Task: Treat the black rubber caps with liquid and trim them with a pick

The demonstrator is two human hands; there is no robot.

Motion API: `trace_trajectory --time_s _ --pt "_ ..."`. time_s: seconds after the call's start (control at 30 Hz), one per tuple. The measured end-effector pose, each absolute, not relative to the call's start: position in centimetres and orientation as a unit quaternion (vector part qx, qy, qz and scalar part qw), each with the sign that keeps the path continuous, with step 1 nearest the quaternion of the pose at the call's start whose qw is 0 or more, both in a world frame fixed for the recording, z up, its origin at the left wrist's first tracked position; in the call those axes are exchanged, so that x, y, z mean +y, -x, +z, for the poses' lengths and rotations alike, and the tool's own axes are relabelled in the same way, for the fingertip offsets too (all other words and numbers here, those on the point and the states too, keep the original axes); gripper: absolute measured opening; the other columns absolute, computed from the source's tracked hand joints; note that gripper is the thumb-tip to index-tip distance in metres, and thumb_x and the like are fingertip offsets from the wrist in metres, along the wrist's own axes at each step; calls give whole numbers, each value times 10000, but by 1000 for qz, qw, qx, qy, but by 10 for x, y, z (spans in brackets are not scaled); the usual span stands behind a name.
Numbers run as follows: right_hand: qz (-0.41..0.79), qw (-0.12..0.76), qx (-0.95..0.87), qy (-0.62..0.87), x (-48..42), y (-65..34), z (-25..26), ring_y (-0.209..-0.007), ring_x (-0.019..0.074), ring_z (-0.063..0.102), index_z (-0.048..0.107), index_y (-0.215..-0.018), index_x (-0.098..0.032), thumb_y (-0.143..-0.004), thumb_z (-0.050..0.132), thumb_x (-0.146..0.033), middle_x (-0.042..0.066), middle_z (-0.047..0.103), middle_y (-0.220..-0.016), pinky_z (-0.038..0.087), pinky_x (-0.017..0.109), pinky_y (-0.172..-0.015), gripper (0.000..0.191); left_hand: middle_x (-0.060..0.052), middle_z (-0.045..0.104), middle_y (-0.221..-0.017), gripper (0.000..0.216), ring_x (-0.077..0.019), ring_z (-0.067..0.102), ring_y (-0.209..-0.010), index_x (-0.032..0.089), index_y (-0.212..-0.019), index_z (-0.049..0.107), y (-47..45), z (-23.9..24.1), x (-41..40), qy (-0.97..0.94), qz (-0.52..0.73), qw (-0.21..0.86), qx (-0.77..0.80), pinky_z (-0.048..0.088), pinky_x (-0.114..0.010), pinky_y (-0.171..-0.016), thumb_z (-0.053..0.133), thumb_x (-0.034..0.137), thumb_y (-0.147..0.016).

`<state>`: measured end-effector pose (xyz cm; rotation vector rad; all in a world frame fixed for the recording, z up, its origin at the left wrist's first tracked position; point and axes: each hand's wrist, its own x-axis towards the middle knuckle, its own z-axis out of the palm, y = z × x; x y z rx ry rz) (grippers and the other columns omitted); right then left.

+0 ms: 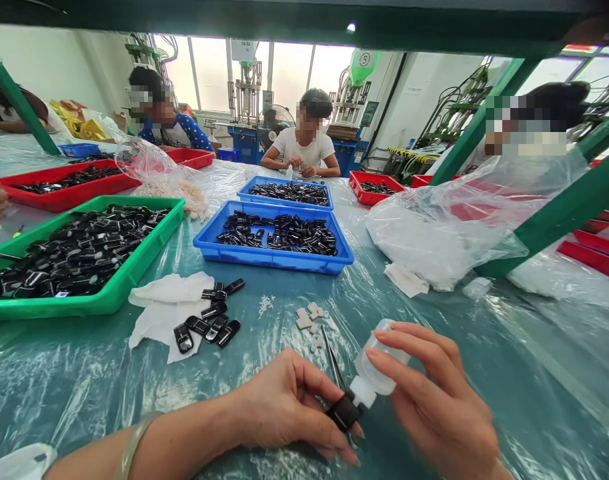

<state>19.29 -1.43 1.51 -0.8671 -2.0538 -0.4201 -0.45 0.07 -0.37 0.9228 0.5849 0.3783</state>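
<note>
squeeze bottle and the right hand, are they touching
Touching: the head view shows the right hand with its grip directly against the translucent squeeze bottle, no gap between.

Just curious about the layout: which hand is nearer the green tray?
Left. The left hand grips a black part, right of the green tray; the right hand, gripping a bottle, is farther right.

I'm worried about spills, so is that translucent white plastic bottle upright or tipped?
Tipped: the translucent white plastic bottle slants in the right hand, its white nozzle angled down at the small black rectangular piece.
</note>
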Motion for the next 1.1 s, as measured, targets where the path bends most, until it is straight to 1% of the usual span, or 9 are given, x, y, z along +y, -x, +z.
trace_trajectory --time_s 0.33,0.57,0.7,0.77,0.9,1.1 --pt "-158 419 -828 338 -15 -196 13 -1007 229 512 615 -912 -156 -715 441 141 83 564 -1000 466 367 -771 397 -34 686 -626 201 -78 623 -547 109 -792 716 3 0 1 -434 184 838 275 497 -142 -568 714 142 -594" --pt "-175 415 -820 354 -15 -193 15 -982 219 531 614 -915 -184 -724 441 111 76 581 -975 489 365 -773 391 -39 687 -631 208 -73 606 -517 108 -791 717 3 -2 1 -437 176 837 278 484 -142 -551 716 150 -587" --pt "-176 420 -814 360 -14 -191 17 -956 210 561 620 -915 -226 -731 442 83 56 607 -949 513 358 -741 401 -41 687 -636 212 -91 624 -555 108 -793 718 3 -3 1 -435 178 837 282 488 -150 -562 720 149 -584" --pt "-171 426 -812 361 -14 -191 17 -950 206 573 628 -901 -235 -734 446 71 51 618 -940 518 349 -728 393 -39 688 -637 209 -80 614 -540 108 -796 717 3 -2 1 -438 179 836 280 487 -145 -557 717 147 -590" --pt "-166 429 -814 356 -15 -193 17 -955 206 572 628 -896 -231 -733 446 78 54 619 -936 518 340 -721 394 -37 688 -640 210 -71 610 -536 108 -805 716 4 -3 1 -440 181 836 273 488 -141 -563 719 147 -598" --pt "-161 414 -825 349 -14 -197 14 -1000 220 544 620 -930 -213 -720 435 112 71 602 -984 506 361 -743 430 -41 692 -652 212 -69 607 -537 107 -812 713 5 -4 0 -444 179 834 275 485 -140 -560 716 153 -606"
